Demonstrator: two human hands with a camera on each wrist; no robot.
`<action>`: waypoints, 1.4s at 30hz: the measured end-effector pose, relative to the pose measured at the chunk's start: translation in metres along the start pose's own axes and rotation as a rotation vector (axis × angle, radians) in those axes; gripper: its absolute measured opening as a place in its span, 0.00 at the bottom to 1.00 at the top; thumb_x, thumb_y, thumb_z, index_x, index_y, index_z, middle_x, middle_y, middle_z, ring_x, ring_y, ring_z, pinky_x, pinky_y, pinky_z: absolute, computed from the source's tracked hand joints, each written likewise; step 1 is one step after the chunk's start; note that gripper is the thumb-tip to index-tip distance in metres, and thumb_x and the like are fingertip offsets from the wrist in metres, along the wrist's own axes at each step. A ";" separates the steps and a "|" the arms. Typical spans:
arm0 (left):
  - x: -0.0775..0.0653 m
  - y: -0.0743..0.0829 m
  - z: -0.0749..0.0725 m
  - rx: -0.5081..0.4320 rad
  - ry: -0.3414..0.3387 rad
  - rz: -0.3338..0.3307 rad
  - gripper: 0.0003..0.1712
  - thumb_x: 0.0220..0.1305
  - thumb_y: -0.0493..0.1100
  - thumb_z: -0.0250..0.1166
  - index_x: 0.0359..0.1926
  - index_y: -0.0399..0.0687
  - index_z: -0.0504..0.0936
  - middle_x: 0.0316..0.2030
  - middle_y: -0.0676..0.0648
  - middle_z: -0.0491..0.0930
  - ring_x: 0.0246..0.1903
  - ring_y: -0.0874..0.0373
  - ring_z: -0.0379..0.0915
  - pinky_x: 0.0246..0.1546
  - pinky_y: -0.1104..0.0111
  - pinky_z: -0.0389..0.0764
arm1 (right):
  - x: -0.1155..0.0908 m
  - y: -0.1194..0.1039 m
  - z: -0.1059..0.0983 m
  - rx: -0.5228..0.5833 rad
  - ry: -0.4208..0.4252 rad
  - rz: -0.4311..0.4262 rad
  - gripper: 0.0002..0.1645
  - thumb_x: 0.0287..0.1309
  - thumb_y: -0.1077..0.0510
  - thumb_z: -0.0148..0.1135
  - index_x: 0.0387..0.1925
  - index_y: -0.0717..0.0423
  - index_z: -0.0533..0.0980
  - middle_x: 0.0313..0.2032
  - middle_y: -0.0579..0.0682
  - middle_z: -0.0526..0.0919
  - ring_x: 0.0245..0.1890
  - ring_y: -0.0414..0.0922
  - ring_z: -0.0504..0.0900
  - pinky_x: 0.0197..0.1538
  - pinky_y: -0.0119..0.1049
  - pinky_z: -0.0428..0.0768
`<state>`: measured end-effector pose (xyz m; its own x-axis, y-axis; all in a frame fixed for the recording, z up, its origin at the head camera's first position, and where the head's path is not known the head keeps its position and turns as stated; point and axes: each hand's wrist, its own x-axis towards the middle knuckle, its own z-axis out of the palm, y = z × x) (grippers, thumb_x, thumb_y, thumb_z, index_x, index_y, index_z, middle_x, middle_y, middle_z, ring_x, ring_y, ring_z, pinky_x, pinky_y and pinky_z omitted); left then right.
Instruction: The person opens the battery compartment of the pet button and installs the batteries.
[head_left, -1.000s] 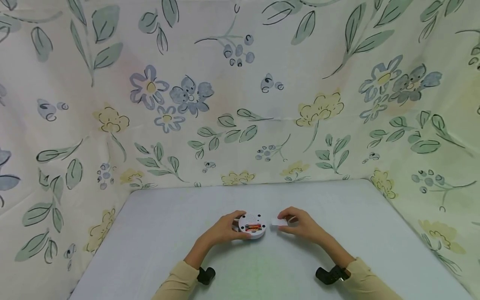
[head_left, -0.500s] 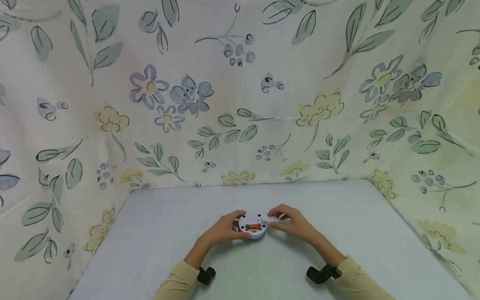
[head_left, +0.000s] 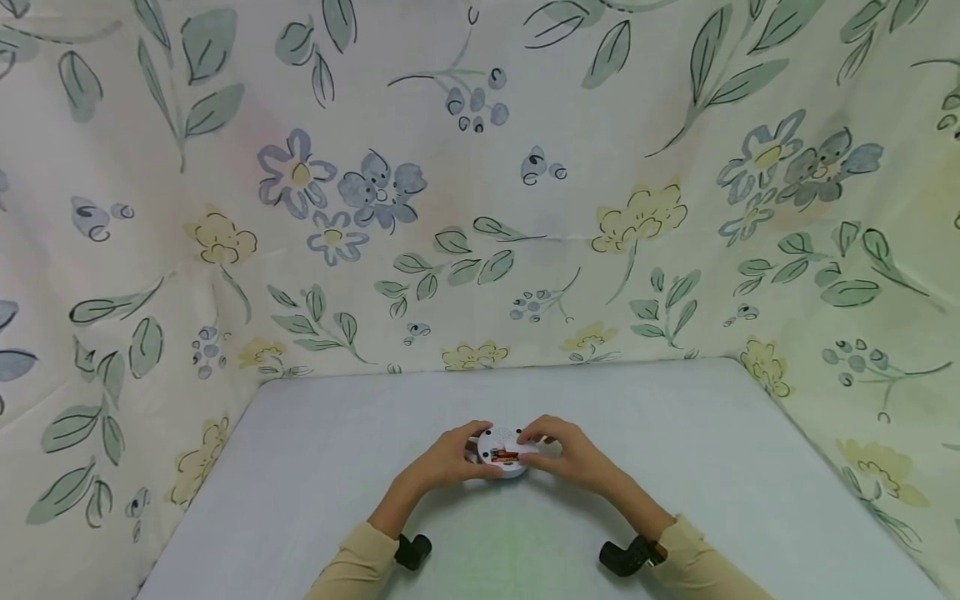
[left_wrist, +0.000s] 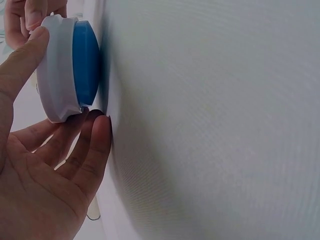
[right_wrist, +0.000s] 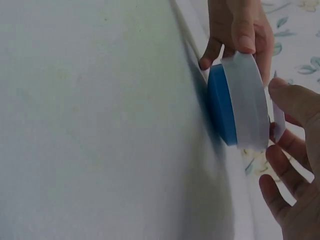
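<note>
A round white battery-powered device (head_left: 497, 438) lies face down on the table, its blue dome (left_wrist: 86, 65) underneath against the cloth. Red and black batteries (head_left: 502, 457) show in the uncovered compartment on its upturned back. My left hand (head_left: 448, 457) grips the white rim from the left, thumb on the near side and fingers on the far side. In my right hand (head_left: 568, 454), thumb and fingers pinch a small white battery cover (right_wrist: 278, 120). The cover is over the right part of the compartment; whether it touches the device cannot be told.
A white cloth-covered table (head_left: 337, 425) spreads around both hands. Behind it and at the sides hangs a floral curtain (head_left: 480, 183). A black wrist camera (head_left: 412, 552) sits on the left wrist, another black camera (head_left: 630, 556) on the right.
My right hand has moved left, bringing the battery cover from beside the device to over its battery compartment. My left hand and the device have stayed in place.
</note>
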<state>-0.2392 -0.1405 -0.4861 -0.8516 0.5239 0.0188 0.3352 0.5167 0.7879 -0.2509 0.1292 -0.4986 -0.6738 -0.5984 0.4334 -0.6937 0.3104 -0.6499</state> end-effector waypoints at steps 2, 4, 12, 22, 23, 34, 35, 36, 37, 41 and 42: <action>0.000 0.000 0.000 -0.001 0.000 0.008 0.44 0.61 0.52 0.76 0.71 0.37 0.68 0.60 0.39 0.75 0.55 0.46 0.76 0.48 0.61 0.79 | 0.001 0.000 0.002 0.000 0.002 -0.023 0.13 0.62 0.55 0.73 0.48 0.49 0.82 0.46 0.42 0.83 0.46 0.45 0.80 0.46 0.47 0.79; -0.001 0.000 0.000 0.003 -0.001 0.017 0.44 0.61 0.52 0.76 0.71 0.36 0.68 0.60 0.38 0.75 0.55 0.45 0.76 0.48 0.62 0.79 | 0.003 -0.001 0.005 -0.002 0.010 -0.047 0.14 0.60 0.56 0.74 0.47 0.49 0.82 0.45 0.43 0.84 0.45 0.47 0.79 0.46 0.49 0.79; 0.000 0.000 0.000 0.007 0.002 0.030 0.44 0.62 0.51 0.76 0.71 0.35 0.68 0.60 0.39 0.75 0.55 0.45 0.76 0.47 0.63 0.79 | 0.008 -0.004 0.011 0.003 0.018 -0.091 0.13 0.57 0.58 0.76 0.43 0.51 0.83 0.43 0.47 0.85 0.43 0.50 0.79 0.46 0.49 0.76; 0.000 0.001 0.000 0.004 0.003 0.028 0.45 0.61 0.51 0.76 0.71 0.35 0.67 0.60 0.39 0.75 0.55 0.46 0.76 0.46 0.63 0.80 | 0.010 -0.005 0.013 -0.023 -0.017 -0.057 0.07 0.62 0.54 0.73 0.42 0.47 0.83 0.44 0.39 0.82 0.47 0.43 0.78 0.51 0.45 0.74; 0.000 0.001 -0.001 0.002 0.003 0.028 0.45 0.61 0.51 0.76 0.71 0.35 0.67 0.60 0.39 0.75 0.55 0.46 0.76 0.46 0.63 0.80 | 0.010 -0.005 0.014 -0.021 -0.015 -0.058 0.07 0.62 0.54 0.73 0.41 0.46 0.83 0.44 0.40 0.82 0.47 0.43 0.77 0.51 0.45 0.74; -0.001 0.001 -0.001 -0.009 0.000 0.036 0.45 0.61 0.50 0.76 0.71 0.35 0.67 0.61 0.39 0.75 0.55 0.46 0.77 0.45 0.65 0.80 | 0.011 -0.009 0.019 0.019 0.030 -0.074 0.10 0.55 0.64 0.76 0.39 0.55 0.83 0.41 0.51 0.83 0.44 0.53 0.80 0.48 0.51 0.76; 0.000 0.001 -0.001 -0.010 0.000 0.035 0.45 0.61 0.50 0.76 0.71 0.35 0.67 0.61 0.39 0.75 0.55 0.46 0.77 0.45 0.65 0.80 | 0.011 -0.015 0.018 0.022 0.034 -0.074 0.11 0.54 0.66 0.76 0.38 0.57 0.83 0.41 0.53 0.83 0.44 0.54 0.79 0.48 0.51 0.76; 0.000 0.001 -0.001 -0.010 0.000 0.034 0.45 0.61 0.50 0.76 0.71 0.35 0.67 0.61 0.39 0.75 0.55 0.46 0.77 0.45 0.65 0.80 | 0.011 -0.021 0.016 0.025 0.036 -0.075 0.11 0.54 0.68 0.76 0.37 0.59 0.83 0.40 0.54 0.83 0.43 0.55 0.79 0.48 0.52 0.76; 0.000 0.001 -0.001 -0.009 0.000 0.034 0.45 0.61 0.50 0.76 0.71 0.35 0.67 0.61 0.39 0.75 0.55 0.46 0.77 0.45 0.65 0.80 | 0.011 -0.022 0.016 0.026 0.039 -0.078 0.11 0.53 0.68 0.76 0.37 0.58 0.83 0.40 0.54 0.83 0.43 0.55 0.79 0.48 0.51 0.76; 0.000 0.001 -0.001 -0.006 -0.001 0.027 0.45 0.61 0.50 0.76 0.71 0.35 0.67 0.61 0.38 0.75 0.55 0.45 0.77 0.46 0.63 0.80 | 0.010 -0.018 0.016 0.014 0.030 -0.084 0.09 0.57 0.63 0.76 0.38 0.53 0.83 0.41 0.48 0.83 0.45 0.49 0.79 0.49 0.48 0.76; 0.000 0.001 -0.001 -0.005 -0.001 0.026 0.45 0.61 0.50 0.77 0.71 0.35 0.67 0.61 0.38 0.75 0.55 0.45 0.77 0.46 0.63 0.80 | 0.009 -0.013 0.017 0.012 0.027 -0.087 0.09 0.58 0.61 0.75 0.39 0.51 0.83 0.42 0.46 0.83 0.45 0.48 0.78 0.49 0.47 0.76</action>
<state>-0.2387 -0.1406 -0.4850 -0.8423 0.5377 0.0386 0.3551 0.4996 0.7902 -0.2440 0.1071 -0.4966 -0.6182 -0.6026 0.5047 -0.7466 0.2492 -0.6169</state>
